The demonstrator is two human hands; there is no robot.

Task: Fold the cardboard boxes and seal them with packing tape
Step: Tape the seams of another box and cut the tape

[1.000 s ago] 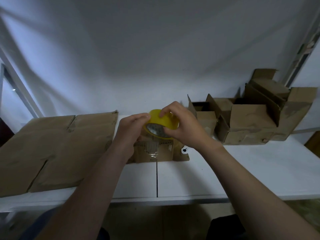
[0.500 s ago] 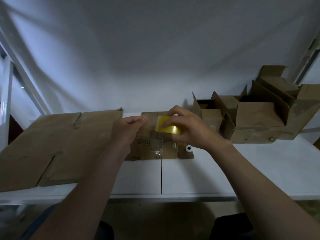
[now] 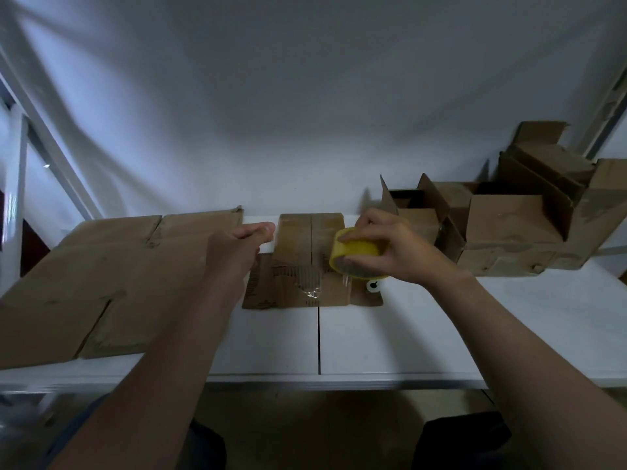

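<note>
Right hand [image 3: 400,252]: fingers closed round the yellow tape roll [image 3: 356,257], holding it tilted above the right part of the small box.
Left hand [image 3: 237,247]: fingers curled loosely with thumb and forefinger near each other; whether they pinch a tape end cannot be told.
Small box [image 3: 310,262]: folded, at the centre of the white table [image 3: 509,334], clear tape glinting on its front.
Flat cardboard [image 3: 101,276]: left of the small box, lying flat.
Open boxes [image 3: 509,225]: right of the small box, piled against the wall.
White disc [image 3: 373,285]: just beside the small box's right flap, under the tape roll.
</note>
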